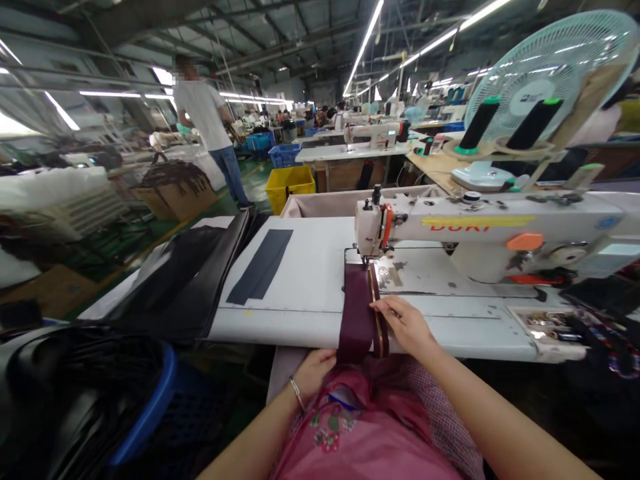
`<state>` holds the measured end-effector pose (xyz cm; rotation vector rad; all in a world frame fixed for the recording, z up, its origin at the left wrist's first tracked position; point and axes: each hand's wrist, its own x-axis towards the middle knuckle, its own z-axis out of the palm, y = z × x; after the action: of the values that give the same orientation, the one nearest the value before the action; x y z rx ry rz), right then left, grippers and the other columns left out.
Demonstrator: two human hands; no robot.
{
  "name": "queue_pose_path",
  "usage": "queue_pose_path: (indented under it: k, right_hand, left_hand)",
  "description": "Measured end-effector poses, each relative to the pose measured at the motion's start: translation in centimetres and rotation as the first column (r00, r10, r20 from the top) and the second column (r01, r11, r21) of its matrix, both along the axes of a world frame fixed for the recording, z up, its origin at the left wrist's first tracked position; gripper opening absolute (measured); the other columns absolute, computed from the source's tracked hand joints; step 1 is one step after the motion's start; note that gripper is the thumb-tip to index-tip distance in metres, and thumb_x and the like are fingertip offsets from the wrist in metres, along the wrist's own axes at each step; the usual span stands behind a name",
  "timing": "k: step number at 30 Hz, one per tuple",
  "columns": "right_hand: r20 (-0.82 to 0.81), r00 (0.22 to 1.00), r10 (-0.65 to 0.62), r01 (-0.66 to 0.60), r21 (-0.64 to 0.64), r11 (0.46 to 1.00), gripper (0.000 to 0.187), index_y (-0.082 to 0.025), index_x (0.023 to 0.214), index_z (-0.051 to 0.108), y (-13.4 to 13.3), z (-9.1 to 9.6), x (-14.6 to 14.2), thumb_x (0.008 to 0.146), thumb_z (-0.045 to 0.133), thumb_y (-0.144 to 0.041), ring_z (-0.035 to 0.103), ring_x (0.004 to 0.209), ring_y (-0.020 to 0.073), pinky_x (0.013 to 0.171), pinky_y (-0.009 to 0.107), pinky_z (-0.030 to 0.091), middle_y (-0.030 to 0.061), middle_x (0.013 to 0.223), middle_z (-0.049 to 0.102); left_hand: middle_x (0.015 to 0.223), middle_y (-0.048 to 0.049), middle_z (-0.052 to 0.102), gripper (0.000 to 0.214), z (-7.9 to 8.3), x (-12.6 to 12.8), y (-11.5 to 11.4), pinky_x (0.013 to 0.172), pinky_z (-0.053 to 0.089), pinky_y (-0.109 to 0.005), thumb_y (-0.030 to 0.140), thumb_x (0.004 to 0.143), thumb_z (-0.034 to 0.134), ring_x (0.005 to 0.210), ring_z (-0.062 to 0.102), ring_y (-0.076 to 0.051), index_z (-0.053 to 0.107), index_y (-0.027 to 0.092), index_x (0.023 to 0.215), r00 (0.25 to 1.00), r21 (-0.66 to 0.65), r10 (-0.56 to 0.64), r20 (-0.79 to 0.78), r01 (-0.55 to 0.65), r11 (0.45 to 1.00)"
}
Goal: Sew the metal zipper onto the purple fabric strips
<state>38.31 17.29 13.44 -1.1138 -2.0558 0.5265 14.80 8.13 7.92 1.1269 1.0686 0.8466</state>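
The white sewing machine (480,230) fills the right of the frame on the pale worktop (300,293), and a maroon fabric strip (356,313) runs from under its needle at centre down over the front edge. It looks light, soft and floppy, so I'd guide it flat near the edges. Right hand (407,323) lies palm down, fingers (384,305) together on the strip's right edge; left hand (313,373) sits low at the worktop edge, can't tell what its fingers are doing.

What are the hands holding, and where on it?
The maroon fabric strip: left hand holds its near end at the table edge; right hand presses its right edge.
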Motion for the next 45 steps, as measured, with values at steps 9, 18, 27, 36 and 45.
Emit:
queue_pose_path:
  k: [9, 18, 27, 36, 45]
  right_hand:
    - [0.060, 0.986, 0.159, -0.154, -0.071, 0.985, 0.020, -0.028, 0.100, 0.066, -1.9, 0.4, 1.7, 0.094, 0.046, -0.029, 0.057, 0.104, 0.0207, 0.090, 0.039, 0.050, 0.0027, 0.113, 0.063]
    - [0.146, 0.960, 0.241, -0.236, -0.052, 0.970, 0.031, -0.026, 0.116, 0.059, -2.9, 1.5, 2.2, 0.091, 0.044, -0.014, 0.054, 0.110, 0.0191, 0.096, 0.038, 0.048, 0.0037, 0.122, 0.059]
    - [-0.087, 0.996, 0.000, -0.032, -0.361, 0.932, 0.016, -0.027, 0.102, 0.061, -4.4, 3.0, 2.7, 0.094, 0.047, -0.030, 0.059, 0.079, 0.0150, 0.070, 0.027, 0.050, 0.0011, 0.090, 0.062]
    - [-0.185, 0.982, -0.034, -0.091, -0.625, 0.775, 0.023, -0.023, 0.085, 0.055, -8.1, 2.2, 0.2, 0.096, 0.043, -0.040, 0.056, 0.068, 0.0140, 0.061, 0.026, 0.043, -0.0016, 0.075, 0.060]
    - [-0.489, 0.834, -0.254, -0.318, -0.804, 0.503, 0.035, -0.017, 0.078, 0.055, -10.0, 2.4, -0.5, 0.084, 0.062, -0.051, 0.045, 0.065, 0.0122, 0.060, 0.025, 0.036, -0.0019, 0.069, 0.050]
  left_hand:
    - [0.085, -0.0094, 0.065, 0.024, 7.4, 1.3, 0.5, 0.077, 0.053, -0.036, 0.027, 0.082, 0.049, 0.077, 0.062, -0.021, 0.066, 0.014, 0.092, 0.901, 0.279, -0.085, -0.424, 0.219, 0.935]
    - [0.152, -0.0063, 0.023, 0.078, 8.4, 1.0, 12.4, 0.115, 0.022, -0.050, 0.002, 0.073, 0.048, 0.141, 0.019, -0.027, 0.030, 0.027, 0.144, 0.515, 0.463, 0.041, -0.856, 0.729, 0.505]
    - [0.110, -0.0085, 0.061, 0.029, 9.0, 1.6, 3.1, 0.084, 0.054, -0.037, 0.033, 0.093, 0.045, 0.092, 0.063, -0.017, 0.049, 0.020, 0.119, 0.860, 0.250, 0.363, -0.359, -0.287, 0.925]
    - [0.090, -0.0074, 0.070, 0.039, 6.4, 4.1, -0.3, 0.076, 0.051, -0.029, 0.036, 0.069, 0.077, 0.078, 0.064, -0.018, 0.067, 0.012, 0.098, 0.996, -0.317, 0.022, 0.086, 0.006, 0.948]
    - [0.088, -0.0097, 0.071, 0.026, 8.2, 4.6, -1.4, 0.079, 0.051, -0.030, 0.016, 0.075, 0.071, 0.078, 0.067, -0.018, 0.068, 0.011, 0.100, 0.838, -0.483, 0.271, 0.474, -0.009, 0.875]
